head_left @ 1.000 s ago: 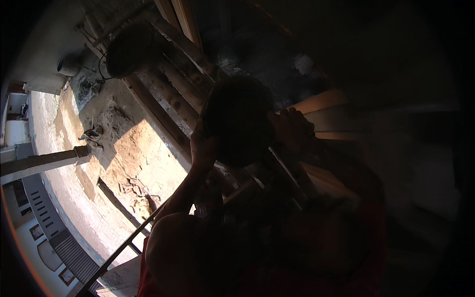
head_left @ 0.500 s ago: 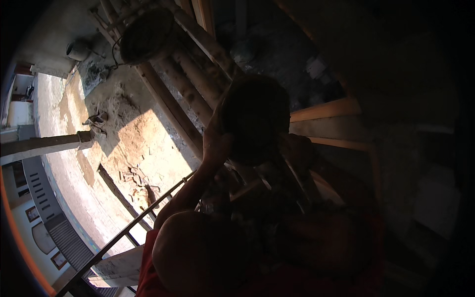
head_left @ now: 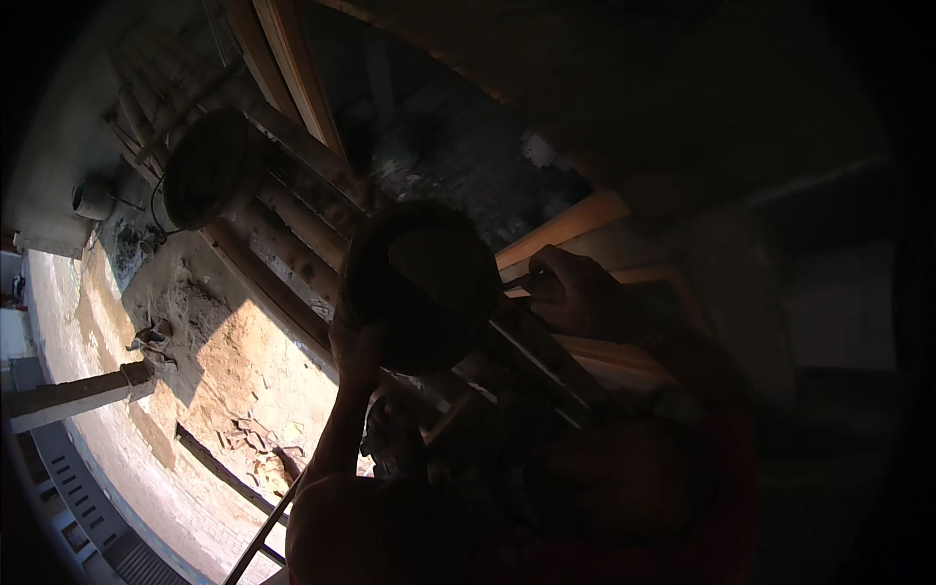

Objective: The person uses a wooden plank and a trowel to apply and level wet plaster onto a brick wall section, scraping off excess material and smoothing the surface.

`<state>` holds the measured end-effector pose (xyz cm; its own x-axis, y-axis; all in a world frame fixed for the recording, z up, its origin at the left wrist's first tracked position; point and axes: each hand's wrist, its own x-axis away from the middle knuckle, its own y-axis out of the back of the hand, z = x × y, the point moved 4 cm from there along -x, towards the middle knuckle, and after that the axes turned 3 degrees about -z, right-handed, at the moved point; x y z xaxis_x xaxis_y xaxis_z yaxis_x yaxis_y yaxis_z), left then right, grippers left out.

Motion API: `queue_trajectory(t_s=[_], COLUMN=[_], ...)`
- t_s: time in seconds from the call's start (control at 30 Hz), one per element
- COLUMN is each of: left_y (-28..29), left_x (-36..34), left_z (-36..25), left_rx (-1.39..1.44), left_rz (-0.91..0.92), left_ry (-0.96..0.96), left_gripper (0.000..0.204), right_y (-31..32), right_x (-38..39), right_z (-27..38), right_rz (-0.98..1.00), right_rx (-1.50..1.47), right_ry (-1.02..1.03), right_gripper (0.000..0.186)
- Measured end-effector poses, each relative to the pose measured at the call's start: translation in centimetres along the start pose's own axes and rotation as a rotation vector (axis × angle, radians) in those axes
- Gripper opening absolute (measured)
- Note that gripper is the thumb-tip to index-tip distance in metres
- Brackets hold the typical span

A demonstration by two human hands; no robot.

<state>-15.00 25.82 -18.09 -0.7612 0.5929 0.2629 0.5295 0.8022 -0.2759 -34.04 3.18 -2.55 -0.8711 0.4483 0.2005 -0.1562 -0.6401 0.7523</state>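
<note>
A dark round bucket is in front of me, its mouth toward me; a lighter patch shows inside, too dim to make out. My left hand is closed on the near left side of its rim. Just off the bucket's right side, my right hand is closed round a short tool that looks like a trowel. The tool's far end is lost in the dark by the bucket. Both forearms are in deep shadow.
Long round poles run diagonally beneath the bucket. Farther up them stands a second dark bucket. Sunlit sandy ground lies below on the left, with a pail beyond. A wooden frame borders a dark opening ahead.
My view has shifted, and the bucket now sits lower and farther left. My right hand has come away from the bucket's side and now shows a tool in it. The left hand keeps its grip.
</note>
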Motion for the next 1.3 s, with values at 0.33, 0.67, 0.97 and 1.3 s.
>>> queue_trajectory(t_s=[0.33, 0.67, 0.97, 1.3], left_y=[-0.5, -1.8, -2.6, -1.0], left_x=[-0.1, -0.4, 1.0, 0.3], left_z=[-0.6, -1.7, -2.0, -2.7], left_rx=[-0.055, -0.182, -0.414, -0.127], left_rz=[0.044, -0.064, -0.096, -0.026], left_ry=[-0.096, -0.032, -0.103, -0.163], left_gripper=[0.07, 0.065, 0.069, 0.075], right_y=[11.8, 12.3, -8.2, -13.3], right_x=[5.6, 6.7, -3.4, -3.5], right_z=[-6.9, -0.2, -2.1, -6.7], right_rz=[-0.391, -0.369, -0.072, 0.222], right_rx=[0.278, 0.774, 0.756, 0.3], right_ry=[-0.382, 0.333, 0.023, 0.176], right_gripper=[0.029, 0.028, 0.029, 0.026])
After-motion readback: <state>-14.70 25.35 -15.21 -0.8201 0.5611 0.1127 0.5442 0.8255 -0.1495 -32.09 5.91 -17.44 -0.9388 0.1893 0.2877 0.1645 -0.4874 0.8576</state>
